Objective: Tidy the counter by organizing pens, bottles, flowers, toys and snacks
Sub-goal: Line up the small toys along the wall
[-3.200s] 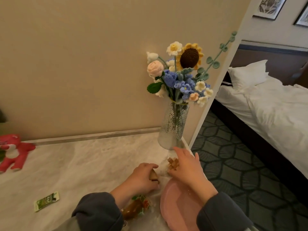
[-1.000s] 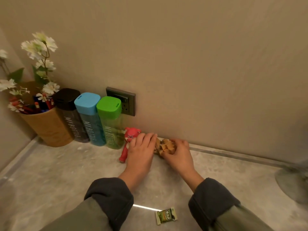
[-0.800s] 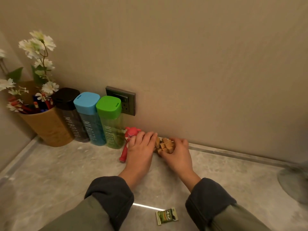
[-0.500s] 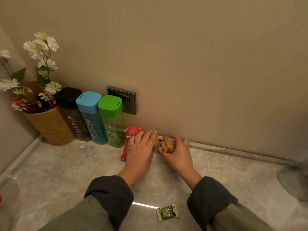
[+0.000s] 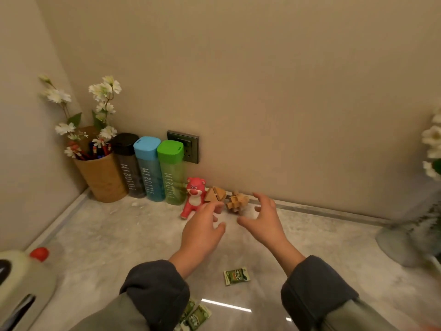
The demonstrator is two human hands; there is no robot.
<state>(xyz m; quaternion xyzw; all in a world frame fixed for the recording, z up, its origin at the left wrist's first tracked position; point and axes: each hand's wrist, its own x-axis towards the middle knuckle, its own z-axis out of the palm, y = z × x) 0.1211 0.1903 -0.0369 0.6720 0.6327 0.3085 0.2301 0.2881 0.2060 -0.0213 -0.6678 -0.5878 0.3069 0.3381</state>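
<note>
Snack packets point(image 5: 195, 317) lie at the near desk point(image 5: 107, 235) edge, with another packet point(image 5: 236, 276) just beyond, between the sleeves. The left hand point(image 5: 202, 231) and right hand point(image 5: 265, 219) hover side by side, fingers spread, holding nothing. Just past the fingertips, along the far wall, sit a bear point(image 5: 194, 195), a pyramid puzzle point(image 5: 215, 194) and a knobby puzzle point(image 5: 237, 201). Left of these stand a green bottle point(image 5: 171, 173), a blue bottle point(image 5: 149, 168) and a black bottle point(image 5: 128, 163), then a cup point(image 5: 102, 175) of pens point(image 5: 95, 150) and flowers point(image 5: 102, 91) in the corner.

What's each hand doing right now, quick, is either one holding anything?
Left hand: open, holding nothing.
Right hand: open, holding nothing.
</note>
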